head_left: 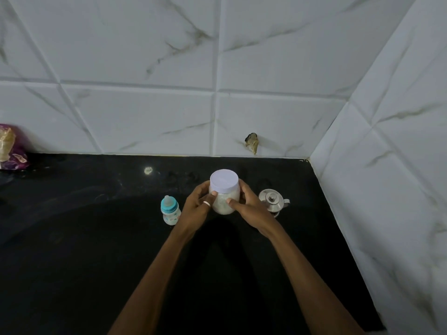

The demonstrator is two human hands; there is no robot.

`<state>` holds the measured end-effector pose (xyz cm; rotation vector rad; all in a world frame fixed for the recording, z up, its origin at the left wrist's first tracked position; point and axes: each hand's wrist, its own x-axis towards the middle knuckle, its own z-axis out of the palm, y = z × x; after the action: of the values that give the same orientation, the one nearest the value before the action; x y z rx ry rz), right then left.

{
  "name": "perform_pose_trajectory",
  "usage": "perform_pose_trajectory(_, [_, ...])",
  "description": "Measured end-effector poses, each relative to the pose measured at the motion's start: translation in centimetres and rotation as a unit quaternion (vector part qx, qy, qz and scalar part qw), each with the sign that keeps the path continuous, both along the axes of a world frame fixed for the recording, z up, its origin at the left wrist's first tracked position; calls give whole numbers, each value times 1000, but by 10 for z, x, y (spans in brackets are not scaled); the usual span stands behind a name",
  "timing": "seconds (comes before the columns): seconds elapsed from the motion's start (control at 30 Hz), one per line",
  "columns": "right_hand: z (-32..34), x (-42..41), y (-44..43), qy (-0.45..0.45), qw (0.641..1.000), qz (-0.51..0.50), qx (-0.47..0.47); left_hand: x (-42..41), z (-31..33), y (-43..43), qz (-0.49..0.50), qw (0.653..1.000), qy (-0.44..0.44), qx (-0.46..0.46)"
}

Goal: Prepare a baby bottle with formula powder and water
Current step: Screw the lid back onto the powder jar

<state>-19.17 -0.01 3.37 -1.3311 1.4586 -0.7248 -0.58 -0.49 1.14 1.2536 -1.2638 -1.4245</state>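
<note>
A clear jar of white formula powder with a pale lilac lid is held over the black counter. My left hand grips its left side, a ring on the thumb. My right hand grips its right side, thumb on the front. The lid is on the jar. A small baby bottle with a teal collar and clear cap stands upright just left of my left hand. A steel kettle with a knobbed lid stands right of the jar, partly hidden by my right hand.
White marble-look tiled walls close the counter at the back and on the right. A purple and gold packet lies at the far left against the wall. A chipped hole marks the back tile.
</note>
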Motion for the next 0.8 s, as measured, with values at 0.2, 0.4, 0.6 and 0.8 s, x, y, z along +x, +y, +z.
perform_pose_trajectory(0.2, [-31,-7,-7,-7,999,-5,42,-4,-20,-5,-21,1000,-20,12])
perform_pose_trajectory(0.4, [-45,-11,-6,5,999,-24,47,-10,-39,-8,-48,998,-25,39])
perform_pose_trajectory(0.6, [-65,-12,5,17,999,-26,36,-13,-51,-9,-76,995,-44,49])
perform_pose_trajectory(0.8, [-68,-10,4,25,1000,-10,1,-14,-58,-11,-64,996,-37,58])
